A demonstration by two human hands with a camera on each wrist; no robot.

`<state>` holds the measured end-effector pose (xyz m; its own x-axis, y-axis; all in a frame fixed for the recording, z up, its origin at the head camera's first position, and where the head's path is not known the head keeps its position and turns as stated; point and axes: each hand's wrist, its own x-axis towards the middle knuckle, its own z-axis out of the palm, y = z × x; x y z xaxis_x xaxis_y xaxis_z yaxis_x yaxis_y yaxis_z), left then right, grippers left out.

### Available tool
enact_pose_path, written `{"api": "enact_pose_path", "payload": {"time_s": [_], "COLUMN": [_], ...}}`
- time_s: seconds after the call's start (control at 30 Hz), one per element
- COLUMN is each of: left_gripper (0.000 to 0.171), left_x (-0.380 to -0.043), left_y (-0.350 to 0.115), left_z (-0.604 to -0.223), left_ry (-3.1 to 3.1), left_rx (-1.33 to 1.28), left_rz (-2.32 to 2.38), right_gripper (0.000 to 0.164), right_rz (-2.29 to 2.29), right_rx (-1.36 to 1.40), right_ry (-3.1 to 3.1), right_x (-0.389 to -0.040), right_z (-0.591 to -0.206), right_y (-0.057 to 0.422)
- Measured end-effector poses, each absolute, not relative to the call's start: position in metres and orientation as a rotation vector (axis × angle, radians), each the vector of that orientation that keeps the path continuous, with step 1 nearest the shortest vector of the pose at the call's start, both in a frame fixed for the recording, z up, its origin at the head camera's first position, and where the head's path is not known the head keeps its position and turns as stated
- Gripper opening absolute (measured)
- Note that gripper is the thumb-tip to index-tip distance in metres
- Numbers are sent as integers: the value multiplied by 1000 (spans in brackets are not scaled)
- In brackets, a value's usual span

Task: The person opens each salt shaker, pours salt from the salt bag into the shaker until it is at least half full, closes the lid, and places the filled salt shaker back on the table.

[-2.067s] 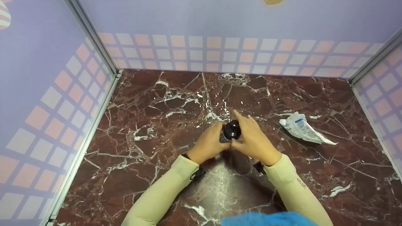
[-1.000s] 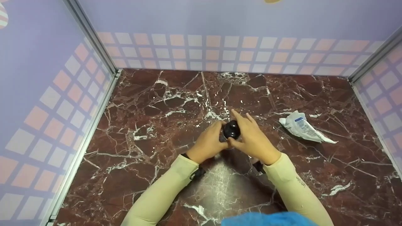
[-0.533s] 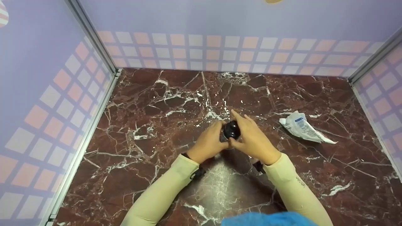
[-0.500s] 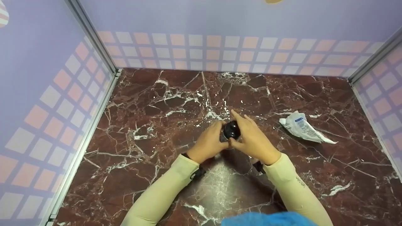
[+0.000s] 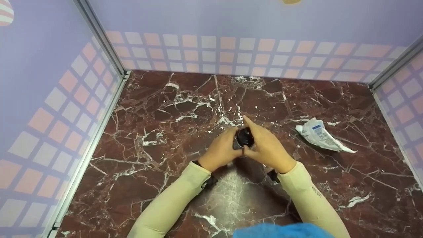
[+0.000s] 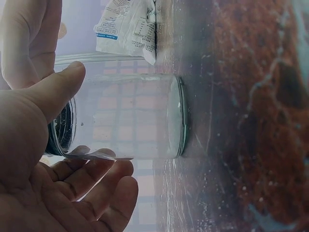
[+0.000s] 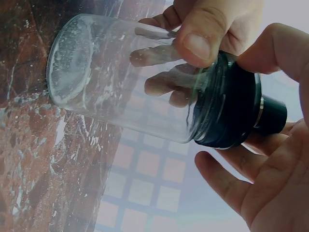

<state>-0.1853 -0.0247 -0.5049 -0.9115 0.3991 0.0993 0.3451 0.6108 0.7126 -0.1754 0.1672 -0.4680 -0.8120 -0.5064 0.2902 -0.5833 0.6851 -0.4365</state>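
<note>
Both hands are on a clear jar point(image 7: 120, 72) with a black lid point(image 7: 231, 101), which has a small knob on top. In the right wrist view a white, powdery film shows at the jar's bottom. My left hand point(image 5: 221, 148) holds the jar near its neck, thumb on one side and curled fingers on the other. My right hand point(image 5: 269, 147) grips the lid between thumb and fingers; its index finger stretches forward past the lid in the head view. The jar stands upright, its base at the tabletop in the left wrist view.
A crumpled white packet point(image 5: 319, 135) with a blue label lies right of the hands. White specks point(image 5: 238, 110) are scattered on the red marbled table point(image 5: 158, 185) beyond the jar. Patterned panels point(image 5: 211, 19) enclose the back and both sides.
The right hand's fingers have shifted slightly round the lid; a second fingertip that showed behind the index finger is now hidden. The left hand keeps its hold on the jar.
</note>
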Motion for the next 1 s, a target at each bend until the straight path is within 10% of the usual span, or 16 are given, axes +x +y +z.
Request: {"api": "enact_pose_path", "payload": {"time_s": [0.4,1.0], "left_gripper": [72,76], "left_x": [-186,-186], "left_y": [-25,-24], "left_z": [-506,-507], "left_ry": [2770,2714], "left_rx": [661,609], "left_rz": [1191,1243], "right_gripper": [69,73], "right_rz": [713,1002], "right_rx": [981,984], "right_ry": [-2691,-2489], "right_x": [-179,-180], "right_z": [-467,-460], "right_y": [169,180]}}
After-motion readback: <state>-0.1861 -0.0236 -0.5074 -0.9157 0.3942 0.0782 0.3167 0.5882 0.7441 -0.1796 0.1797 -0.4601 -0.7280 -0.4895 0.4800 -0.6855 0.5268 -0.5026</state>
